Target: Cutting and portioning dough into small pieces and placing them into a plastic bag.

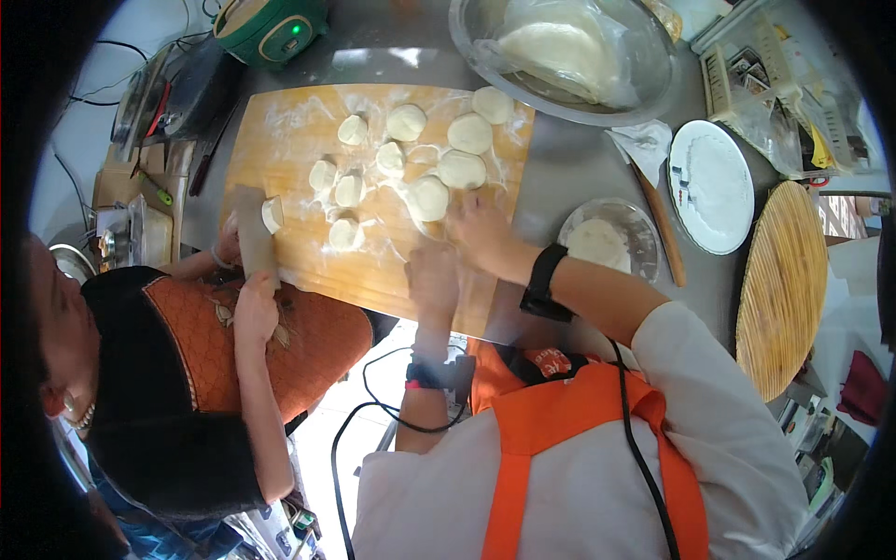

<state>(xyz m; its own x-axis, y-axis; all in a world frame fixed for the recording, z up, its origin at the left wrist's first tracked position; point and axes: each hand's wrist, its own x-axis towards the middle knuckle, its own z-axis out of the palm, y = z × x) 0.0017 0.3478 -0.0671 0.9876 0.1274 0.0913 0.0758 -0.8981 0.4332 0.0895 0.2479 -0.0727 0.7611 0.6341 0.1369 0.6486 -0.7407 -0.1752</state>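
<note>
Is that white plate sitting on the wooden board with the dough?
No, the white plate is to the right of the wooden board and apart from it, while the dough pieces are on the board.

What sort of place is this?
Most likely a kitchen, though whether home or commercial I can't tell. Dough rounds lie on a floured wooden board, a metal bowl holds a large lump of dough, and what looks like a green rice cooker stands behind.

Matt dough (469,133), floury wooden board (280,173)
</note>
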